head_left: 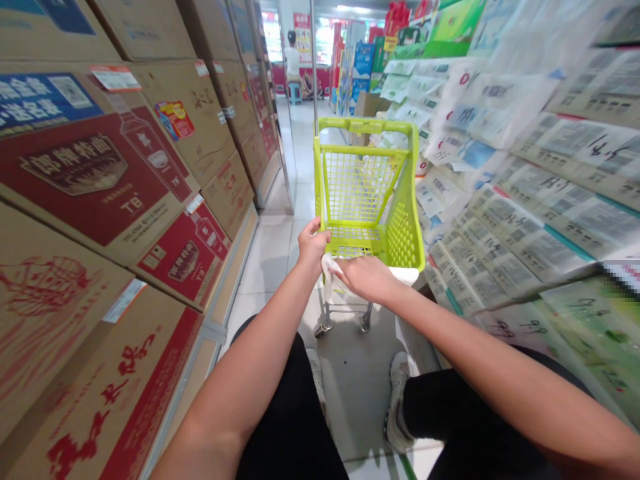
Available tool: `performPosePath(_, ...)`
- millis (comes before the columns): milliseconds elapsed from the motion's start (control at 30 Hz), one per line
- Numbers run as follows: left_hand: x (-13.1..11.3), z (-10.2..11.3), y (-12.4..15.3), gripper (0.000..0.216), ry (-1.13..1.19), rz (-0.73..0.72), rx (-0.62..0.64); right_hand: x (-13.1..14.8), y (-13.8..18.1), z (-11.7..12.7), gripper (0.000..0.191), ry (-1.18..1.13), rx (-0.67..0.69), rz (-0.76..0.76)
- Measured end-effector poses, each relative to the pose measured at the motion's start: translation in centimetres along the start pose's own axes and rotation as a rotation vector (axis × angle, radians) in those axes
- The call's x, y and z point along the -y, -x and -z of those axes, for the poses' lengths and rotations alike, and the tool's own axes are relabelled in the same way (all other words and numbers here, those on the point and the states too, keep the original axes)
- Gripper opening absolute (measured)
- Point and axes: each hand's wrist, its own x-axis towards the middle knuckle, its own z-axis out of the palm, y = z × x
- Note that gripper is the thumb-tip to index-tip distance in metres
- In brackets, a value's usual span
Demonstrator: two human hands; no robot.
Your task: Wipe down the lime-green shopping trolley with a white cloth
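A lime-green plastic shopping cart (400,227) stands in the aisle right in front of me, its basket showing nothing inside. My left hand (313,243) grips the cart's near left rim. My right hand (367,277) presses a white cloth (330,273) against the near edge of the basket, just right of the left hand. My knees in black trousers and white shoes are below, close to the cart's wheels (323,328).
Stacked cardboard cartons with red print (100,200) wall the left side. Shelves of wrapped tissue packs (525,200) line the right. The tiled aisle floor (280,240) runs ahead past the cart; a person sits on a stool (293,63) at the far end.
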Motion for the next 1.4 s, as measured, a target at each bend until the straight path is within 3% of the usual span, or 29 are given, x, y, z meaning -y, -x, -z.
performPosePath(233, -1.6, 2.1, -2.3, 0.068, -0.033, 0.031, 0.034, -4.1, 3.5, -0.2, 0.041, -0.002, 0.046, -0.002)
performPosePath(400, -2.7, 2.6, -3.1, 0.070, -0.030, 0.076, 0.028, -6.4, 5.5, -0.7, 0.030, 0.023, -0.019, 0.096)
performPosePath(667, -1.0, 1.0, -1.1, 0.074, 0.013, 0.016, -0.016, -4.4, 3.1, -0.9, 0.043, 0.090, 0.068, 0.002)
performPosePath(833, -0.7, 0.7, -0.5, 0.076, 0.028, 0.030, 0.002, -1.9, 1.1, -0.7, 0.050, 0.031, 0.013, -0.007)
performPosePath(967, -1.4, 1.1, -0.6, 0.078, 0.060, 0.053, 0.044, -1.3, -0.3, -0.5, 0.051, -0.166, 0.008, -0.042)
performPosePath(1167, -2.3, 1.8, -1.6, 0.079, 0.053, 0.089, 0.064, -6.9, 0.1, 1.0, 0.039, -0.748, 0.256, 0.234)
performPosePath(1267, -2.4, 1.9, -2.0, 0.080, 0.052, 0.104, 0.037, -8.9, 0.9, 1.3, 0.040, -0.835, 0.337, 0.231)
performPosePath(1400, -2.2, 1.3, -1.6, 0.082, 0.067, 0.101, 0.003, -8.7, 0.9, 0.7, 0.038, -0.838, 0.254, 0.206)
